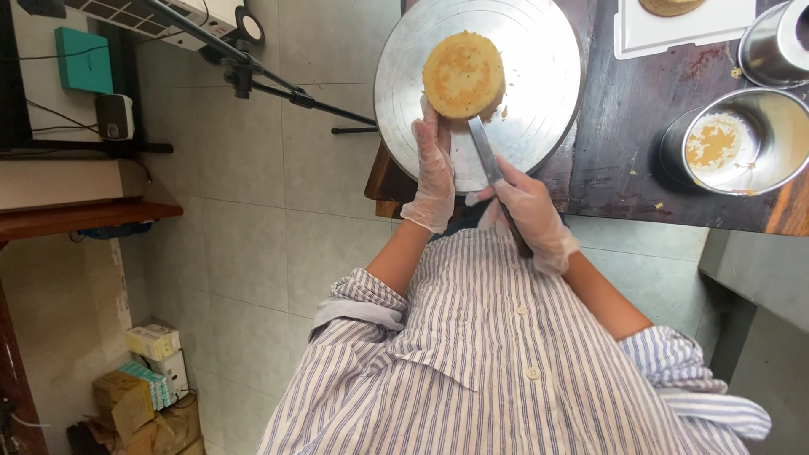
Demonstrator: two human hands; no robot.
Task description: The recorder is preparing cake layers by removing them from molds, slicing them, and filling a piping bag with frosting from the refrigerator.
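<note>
Head view, looking straight down over a striped shirt toward a dark wooden worktop. A round sponge cake layer lies on a silver metal turntable, a little toward the near side of the disc's centre. The left hand, in a clear plastic glove, is at 7 o'clock of the cake, fingers extended and apart, their tips touching the cake's near edge; its grip closes on nothing. The right hand, also gloved, is at 5 o'clock of the cake, its grip clamped around the handle of a long knife. The blade runs from the hand up to the cake's near right edge; whether it has entered the crumb cannot be told. A few crumbs lie on the turntable just beside the cake at 3 o'clock. At 3 o'clock of the turntable, well apart, stands a steel bowl with batter residue inside. A white tray lies at 1 o'clock. A tripod leg stands on the tiled floor at 9 o'clock.
</note>
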